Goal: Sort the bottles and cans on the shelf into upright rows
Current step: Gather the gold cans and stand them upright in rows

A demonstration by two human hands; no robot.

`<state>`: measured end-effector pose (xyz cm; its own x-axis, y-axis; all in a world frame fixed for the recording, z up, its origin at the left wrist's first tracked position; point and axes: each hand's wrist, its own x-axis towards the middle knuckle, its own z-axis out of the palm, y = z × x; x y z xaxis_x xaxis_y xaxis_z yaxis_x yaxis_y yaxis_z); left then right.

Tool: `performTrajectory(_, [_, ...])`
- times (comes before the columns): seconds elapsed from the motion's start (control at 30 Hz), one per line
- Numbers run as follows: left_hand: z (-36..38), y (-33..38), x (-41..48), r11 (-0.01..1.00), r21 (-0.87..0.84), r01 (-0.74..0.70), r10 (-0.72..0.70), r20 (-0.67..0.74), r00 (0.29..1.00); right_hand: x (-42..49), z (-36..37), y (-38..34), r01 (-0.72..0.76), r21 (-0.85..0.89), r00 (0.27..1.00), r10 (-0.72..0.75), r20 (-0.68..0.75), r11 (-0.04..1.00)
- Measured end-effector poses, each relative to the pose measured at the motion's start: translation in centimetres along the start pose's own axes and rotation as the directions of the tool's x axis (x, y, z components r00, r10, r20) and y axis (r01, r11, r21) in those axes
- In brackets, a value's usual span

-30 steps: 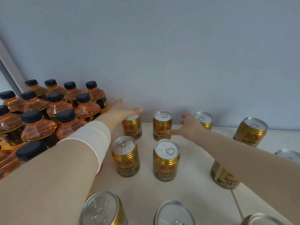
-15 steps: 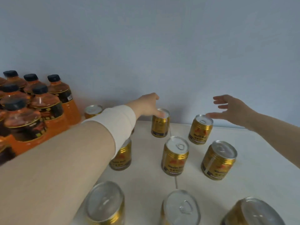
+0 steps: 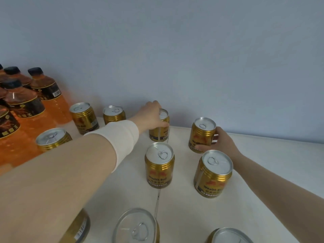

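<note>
My left hand (image 3: 149, 115) grips the back can (image 3: 162, 135), which stands upright on the shelf (image 3: 263, 163) near the wall (image 3: 175, 58). My fingers (image 3: 162, 124) are curled narrow around its upper body, and the palm covers part of the lid. My right hand (image 3: 220, 143) holds the right can (image 3: 201, 134), also upright and well apart from the first. The thumb lies low across the front by the base and the other fingers wrap the far side, so both hands are closed on 1 can each.

These cans look sealed, with the pull tabs flat, so I judge them full and fairly heavy for their size. The walls should be stiff enough for a firm squeeze, but the glossy gold skin could slip. I would take hold mid-body, below the ribbed shoulder, because a push high up may tip a can.

2 more cans (image 3: 159, 165) stand just in front of these, so any slide has to steer clear of them. The bottles (image 3: 43, 95) are packed upright at the left.
</note>
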<state>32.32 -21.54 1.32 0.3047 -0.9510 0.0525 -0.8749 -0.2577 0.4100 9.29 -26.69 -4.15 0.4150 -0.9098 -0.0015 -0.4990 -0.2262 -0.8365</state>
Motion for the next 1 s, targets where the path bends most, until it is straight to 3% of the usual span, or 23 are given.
performTrajectory(0.2, [-0.4,0.1,0.4,0.965,-0.187,-0.187,0.223,0.194,0.955,0.1,-0.6,1.1,-0.016,0.043,0.999,0.017,-0.027,0.999])
performTrajectory(0.4, [1.6,-0.2,-0.2,0.898,-0.441,-0.003,0.117,0.233,0.965,-0.9,0.2,1.2,-0.023,0.199,0.999,0.029,-0.031,0.98])
performTrajectory(0.53, [2.1,-0.7,0.0,0.871,-0.491,0.004,0.113,0.209,0.971,-0.8,0.7,1.5,-0.021,0.178,0.996,0.036,-0.078,0.984])
performTrajectory(0.8, [2.4,-1.9,0.7,0.794,-0.607,0.036,0.18,0.291,0.94,-0.2,0.9,1.9,-0.02,0.179,0.992,0.041,-0.116,0.984])
performTrajectory(1.0, [2.4,-2.3,1.0,0.794,-0.606,0.041,0.203,0.328,0.923,0.0,0.9,1.9,-0.025,0.181,0.989,0.051,-0.136,0.983])
